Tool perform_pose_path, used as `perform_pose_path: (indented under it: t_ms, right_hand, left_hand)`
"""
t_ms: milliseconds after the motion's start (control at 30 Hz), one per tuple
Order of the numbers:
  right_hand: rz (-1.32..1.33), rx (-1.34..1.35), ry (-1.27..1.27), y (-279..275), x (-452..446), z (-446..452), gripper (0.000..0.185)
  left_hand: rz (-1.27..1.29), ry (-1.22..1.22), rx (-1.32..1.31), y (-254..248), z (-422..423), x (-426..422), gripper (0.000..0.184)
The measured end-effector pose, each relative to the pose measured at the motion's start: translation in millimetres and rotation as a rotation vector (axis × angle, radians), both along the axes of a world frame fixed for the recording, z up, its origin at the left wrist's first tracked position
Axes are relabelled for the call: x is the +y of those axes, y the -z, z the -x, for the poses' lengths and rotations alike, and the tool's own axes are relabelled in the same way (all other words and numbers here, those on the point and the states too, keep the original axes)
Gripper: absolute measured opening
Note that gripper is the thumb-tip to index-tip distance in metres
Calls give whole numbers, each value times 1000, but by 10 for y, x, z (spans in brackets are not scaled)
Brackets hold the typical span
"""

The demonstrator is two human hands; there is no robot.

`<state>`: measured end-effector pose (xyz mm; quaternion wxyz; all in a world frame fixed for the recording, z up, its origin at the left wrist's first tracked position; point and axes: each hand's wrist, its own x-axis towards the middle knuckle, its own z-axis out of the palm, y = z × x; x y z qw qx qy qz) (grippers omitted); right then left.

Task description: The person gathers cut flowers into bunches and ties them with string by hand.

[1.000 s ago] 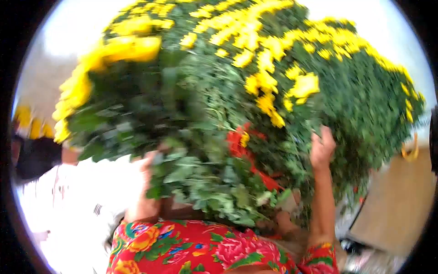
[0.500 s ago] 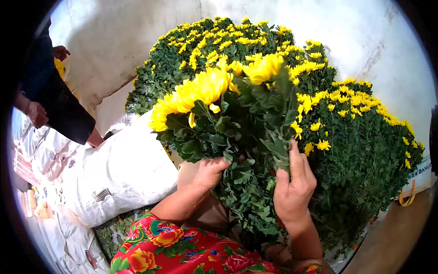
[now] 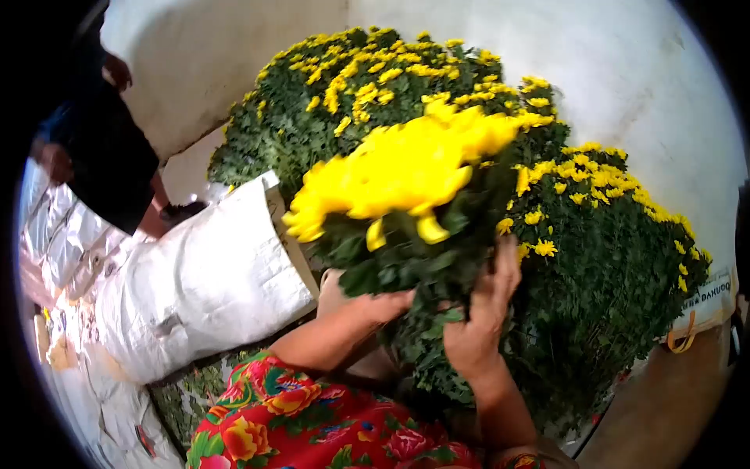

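A large bunch of yellow chrysanthemums (image 3: 398, 176) stands tilted in front of me, its heads blurred by motion. My left hand (image 3: 383, 306) is closed around the leafy stems from the left, its fingertips hidden among the leaves. On the other side my right hand (image 3: 480, 316) holds the bunch, its long fingers pointing up along the leaves and the thumb side against the stems. Lower leaves hang below both hands, over my lap. Behind and to the right rises a big stack of yellow chrysanthemums (image 3: 594, 258), heads outward.
A white woven sack (image 3: 203, 285) lies at my left, its open end toward the flowers. Another person (image 3: 109, 141) in dark clothing stands beyond it. More white sacks (image 3: 117, 414) lie at the lower left. A pale wall (image 3: 609, 70) closes off the back.
The stem in my right hand has come in against the bunch, and the flower heads now form one mass. The bunch has tilted toward me. The other person has shifted slightly.
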<state>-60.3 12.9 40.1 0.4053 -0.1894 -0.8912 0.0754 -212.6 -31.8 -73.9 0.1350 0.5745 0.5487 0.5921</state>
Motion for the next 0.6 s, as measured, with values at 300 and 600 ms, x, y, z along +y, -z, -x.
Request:
perform_pose_path:
  t_ms: [300,600]
  right_hand:
    - [-122,256,261,-565,71,-418,46]
    - [-88,356,152,-1635,-56,-864,47]
  left_hand:
    - [-280,351,207,-1243,-406,555,33]
    - [-906,-47,162,-2798,-543,910,20]
